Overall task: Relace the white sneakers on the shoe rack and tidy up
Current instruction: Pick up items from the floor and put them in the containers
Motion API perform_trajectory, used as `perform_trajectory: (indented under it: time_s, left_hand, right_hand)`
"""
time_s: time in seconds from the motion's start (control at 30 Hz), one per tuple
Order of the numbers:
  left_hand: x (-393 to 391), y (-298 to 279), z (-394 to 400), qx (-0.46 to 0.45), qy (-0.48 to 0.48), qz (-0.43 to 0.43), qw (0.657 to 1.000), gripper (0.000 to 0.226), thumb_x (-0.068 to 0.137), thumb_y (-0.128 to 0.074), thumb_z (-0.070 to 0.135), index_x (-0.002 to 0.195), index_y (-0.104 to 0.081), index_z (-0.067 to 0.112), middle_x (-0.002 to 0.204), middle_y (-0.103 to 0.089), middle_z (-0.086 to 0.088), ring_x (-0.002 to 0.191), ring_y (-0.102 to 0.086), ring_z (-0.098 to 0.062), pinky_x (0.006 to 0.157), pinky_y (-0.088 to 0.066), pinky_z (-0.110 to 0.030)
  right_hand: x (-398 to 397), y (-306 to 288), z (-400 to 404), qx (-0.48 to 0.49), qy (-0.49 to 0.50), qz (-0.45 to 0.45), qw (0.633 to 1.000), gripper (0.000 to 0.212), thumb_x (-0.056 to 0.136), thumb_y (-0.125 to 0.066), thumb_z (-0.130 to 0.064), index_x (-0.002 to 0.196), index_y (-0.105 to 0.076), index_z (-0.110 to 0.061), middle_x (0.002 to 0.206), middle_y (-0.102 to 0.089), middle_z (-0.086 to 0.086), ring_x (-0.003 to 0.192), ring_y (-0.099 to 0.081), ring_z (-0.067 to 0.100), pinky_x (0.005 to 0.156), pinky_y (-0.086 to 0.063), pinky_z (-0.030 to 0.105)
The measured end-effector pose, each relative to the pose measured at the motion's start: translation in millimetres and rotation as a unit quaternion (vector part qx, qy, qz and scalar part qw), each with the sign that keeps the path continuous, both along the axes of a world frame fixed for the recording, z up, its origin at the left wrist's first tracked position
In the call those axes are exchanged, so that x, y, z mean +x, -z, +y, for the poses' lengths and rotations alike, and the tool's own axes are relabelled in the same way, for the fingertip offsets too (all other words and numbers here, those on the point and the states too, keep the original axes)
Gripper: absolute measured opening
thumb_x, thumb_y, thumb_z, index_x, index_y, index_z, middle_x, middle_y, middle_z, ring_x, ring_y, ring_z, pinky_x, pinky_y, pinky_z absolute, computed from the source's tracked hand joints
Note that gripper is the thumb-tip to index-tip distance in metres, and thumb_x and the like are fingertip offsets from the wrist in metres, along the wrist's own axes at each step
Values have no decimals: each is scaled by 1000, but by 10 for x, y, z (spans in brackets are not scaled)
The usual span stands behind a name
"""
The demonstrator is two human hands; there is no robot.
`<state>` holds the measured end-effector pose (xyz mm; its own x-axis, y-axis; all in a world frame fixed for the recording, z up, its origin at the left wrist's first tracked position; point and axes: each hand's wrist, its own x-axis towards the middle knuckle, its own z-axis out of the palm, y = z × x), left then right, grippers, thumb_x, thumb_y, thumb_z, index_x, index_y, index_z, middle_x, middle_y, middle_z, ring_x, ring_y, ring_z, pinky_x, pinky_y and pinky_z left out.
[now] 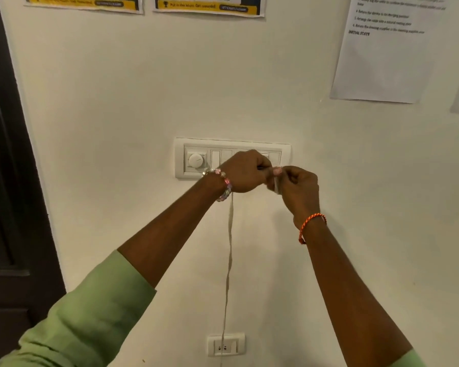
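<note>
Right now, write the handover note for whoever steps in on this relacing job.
Left hand: raised in front of the switch panel, gripping the upper part of the white shoelace.
Right hand: pinching the lace end beside the left hand.
The lace hangs straight down from the left hand, past the wall socket and out of frame.
Sneakers and shoe rack: not in view.
Done: lace is in hand, off any shoe.
Left: thread it through the sneakers, tidy up.

Indoor room: switch panel [232, 158], wall notices [382, 49], dark door [8, 181].
</note>
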<state>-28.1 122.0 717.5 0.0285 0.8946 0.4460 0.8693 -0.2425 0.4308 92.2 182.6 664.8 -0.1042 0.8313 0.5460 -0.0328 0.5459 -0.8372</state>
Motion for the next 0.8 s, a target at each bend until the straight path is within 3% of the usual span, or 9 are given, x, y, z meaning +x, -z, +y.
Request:
perform_trajectory:
  time_s: [0.1, 0.17, 0.27, 0.33, 0.4, 0.43, 0.6, 0.7, 0.8]
  left_hand:
    - [-70, -79, 0, 26, -7, -25, 999, 26, 92, -59, 33, 78, -70, 14, 55, -50, 14, 49, -45, -1, 47, -29, -8]
    - [-120, -91, 1, 23, 5, -48, 999, 25, 90, -61, 32, 83, -72, 11, 67, -57, 15, 64, -52, 3, 60, -36, -9]
    - [-178, -12, 39, 13, 35, -98, 994, 24, 90, -62, 31, 85, -73, 11, 82, -67, 1, 84, -58, -8, 81, -43, -25]
    - [-171, 74, 33, 12, 45, -154, 987, 24, 92, -60, 30, 83, -71, 11, 71, -68, 2, 69, -57, -3, 69, -44, -19]
    - [-145, 162, 2, -3, 42, -216, 975, 26, 94, -56, 30, 81, -68, 11, 47, -55, 14, 45, -40, -1, 48, -35, -15]
    - [-139, 212, -6, -13, 44, -244, 969, 27, 95, -55, 30, 78, -67, 13, 44, -49, 14, 44, -33, -4, 45, -31, -15]
    - [-85, 432, -41, -92, 66, -272, 956, 28, 97, -49, 34, 80, -66, 20, 66, -42, 1, 49, -31, -9, 44, -30, -16]
    - [-37, 452, -75, -116, 69, -237, 962, 29, 98, -47, 34, 81, -66, 19, 67, -41, 1, 49, -31, -10, 44, -31, -16]
    - [-41, 376, -114, -100, 55, -152, 982, 30, 98, -47, 31, 84, -67, 14, 67, -45, 1, 44, -37, -3, 44, -31, -13]
  right_hand:
    - [36, 4, -121, 5, -83, -68, 994, 30, 98, -48, -19, 76, -65, -10, 59, -62, -1, 49, -57, 5, 57, -50, 22]
    - [60, -1, -170, -10, -119, -58, 991, 38, 100, -43, -20, 69, -61, -7, 51, -54, -5, 42, -46, 5, 47, -41, 19]
    - [94, -15, -217, -72, -177, 31, 981, 39, 100, -42, -19, 66, -56, -6, 44, -44, -5, 38, -36, 7, 44, -32, 21]
    - [105, -50, -243, -117, -212, 105, 964, 37, 100, -42, -19, 68, -56, -5, 43, -41, -5, 38, -34, 6, 43, -32, 20]
    - [108, -92, -255, -149, -256, 171, 940, 35, 99, -42, -21, 72, -56, -5, 45, -42, -5, 40, -37, 6, 44, -36, 18]
    - [111, -113, -252, -159, -284, 200, 924, 32, 99, -43, -22, 75, -57, -5, 47, -46, -5, 42, -42, 5, 46, -40, 18]
    - [111, -197, -182, -147, -349, 292, 878, 20, 96, -45, -11, 95, -61, 0, 75, -71, 4, 73, -70, 13, 68, -56, 22]
    - [41, -184, -88, -114, -289, 281, 908, 16, 95, -49, -6, 93, -63, 2, 83, -72, 9, 81, -71, 18, 77, -58, 27]
    - [-22, -86, 18, -19, -126, 99, 987, 16, 95, -51, -7, 94, -64, 2, 89, -70, 12, 76, -71, 11, 78, -57, 25]
